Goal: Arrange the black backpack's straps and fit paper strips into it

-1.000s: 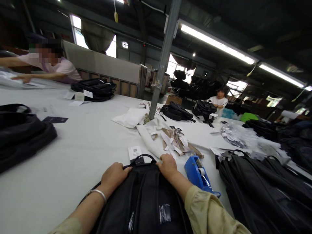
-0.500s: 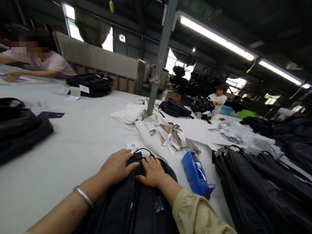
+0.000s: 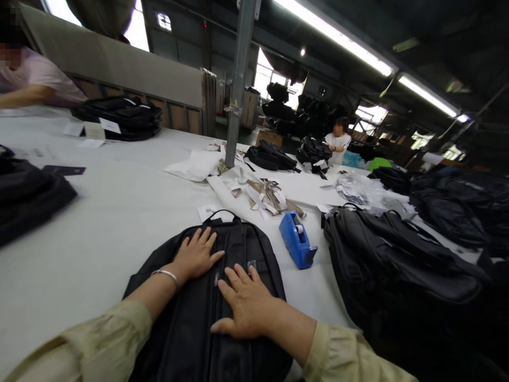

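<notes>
Both hands lay flat and open on a black backpack (image 3: 234,254), gripping nothing: left hand (image 3: 196,257), fingers spread, pressed on the upper left panel, a metal bangle (image 3: 166,274) at its wrist; right hand (image 3: 243,302), palm down, rested lower and just right of the centre zip, the two hands near each other but apart. Head view, sole view. Backpack lay on its back on a pale grey table (image 3: 99,233), directly under the hands, top handle (image 3: 221,213) pointing away from the person. White tag (image 3: 207,212) lay just beyond the handle, partly beneath it. Blue tape dispenser (image 3: 296,240) stood just right of the backpack, beyond the right hand. Stack of further black backpacks (image 3: 389,254) lay right of the dispenser, well right of the right hand. Heap of paper strips (image 3: 264,195) lay beyond the dispenser, at the foot of a grey metal post (image 3: 238,79). Dark bag (image 3: 27,193) lay well left of the left hand, at the table's left edge. Another pile of black bags (image 3: 119,116) sat far beyond the left hand, with white cards (image 3: 93,130) beside it. One co-worker's arm (image 3: 24,95) showed at far upper left; a second seated person (image 3: 338,142) showed far off, beyond the post.
</notes>
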`<act>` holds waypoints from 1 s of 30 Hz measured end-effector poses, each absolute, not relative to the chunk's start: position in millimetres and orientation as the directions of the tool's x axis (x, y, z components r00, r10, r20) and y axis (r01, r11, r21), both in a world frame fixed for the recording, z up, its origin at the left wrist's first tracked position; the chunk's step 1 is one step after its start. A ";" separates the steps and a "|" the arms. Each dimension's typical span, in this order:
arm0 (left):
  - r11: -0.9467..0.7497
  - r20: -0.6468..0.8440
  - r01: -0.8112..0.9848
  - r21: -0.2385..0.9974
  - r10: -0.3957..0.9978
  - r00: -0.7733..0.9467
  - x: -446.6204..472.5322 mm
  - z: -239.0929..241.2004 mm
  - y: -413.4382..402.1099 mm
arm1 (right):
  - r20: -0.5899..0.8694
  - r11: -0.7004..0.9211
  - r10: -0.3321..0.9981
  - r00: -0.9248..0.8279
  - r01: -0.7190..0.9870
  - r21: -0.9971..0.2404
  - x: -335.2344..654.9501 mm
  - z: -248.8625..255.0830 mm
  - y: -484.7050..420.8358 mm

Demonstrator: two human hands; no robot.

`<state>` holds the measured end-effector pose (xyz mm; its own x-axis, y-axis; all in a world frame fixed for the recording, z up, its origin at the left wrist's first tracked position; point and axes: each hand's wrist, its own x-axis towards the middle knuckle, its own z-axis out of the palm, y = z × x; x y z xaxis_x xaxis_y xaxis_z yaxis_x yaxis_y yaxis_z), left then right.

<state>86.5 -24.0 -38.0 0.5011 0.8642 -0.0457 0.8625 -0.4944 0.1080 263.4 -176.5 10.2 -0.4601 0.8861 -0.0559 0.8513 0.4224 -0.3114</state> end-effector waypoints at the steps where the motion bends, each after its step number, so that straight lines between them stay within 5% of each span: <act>1: -0.490 -0.053 0.865 0.106 0.866 0.497 89.1 -32.0 -23.9 | -0.085 0.408 0.887 -0.455 0.856 -0.317 264.4 2.8 -190.2; 10: -0.519 0.046 0.850 0.087 0.855 0.517 57.2 12.0 -147.9 | -0.063 0.400 0.896 -0.439 0.860 -0.317 274.7 -23.2 -192.4; 16: -0.526 -0.103 0.827 0.199 0.828 0.551 39.4 -15.8 -217.7 | -0.047 0.403 0.898 -0.438 0.860 -0.312 272.9 -15.3 -191.0; 20: -0.560 -0.006 0.798 0.222 0.818 0.575 36.1 -18.4 -213.5 | 0.146 0.252 0.967 -0.208 0.860 -0.444 299.4 -16.4 -211.1; 22: -0.492 0.176 0.839 0.232 0.870 0.461 23.8 -22.1 -217.5 | 0.202 0.053 0.976 0.080 0.814 -0.578 321.3 -24.8 -229.3; 24: -0.309 0.316 0.900 0.308 0.925 0.210 5.7 -27.3 -222.4 | 0.070 -0.187 0.936 0.345 0.655 -0.732 340.3 -35.6 -246.3; 27: 0.039 0.129 0.850 0.525 0.984 -0.125 -20.0 -30.8 -221.4 | -0.183 -0.375 0.882 0.435 0.412 -0.830 352.4 -47.0 -258.0; 30: 0.182 -0.069 0.743 0.644 0.981 -0.181 -30.5 -26.7 -213.8 | -0.244 -0.373 0.895 0.375 0.325 -0.869 347.1 -47.6 -253.0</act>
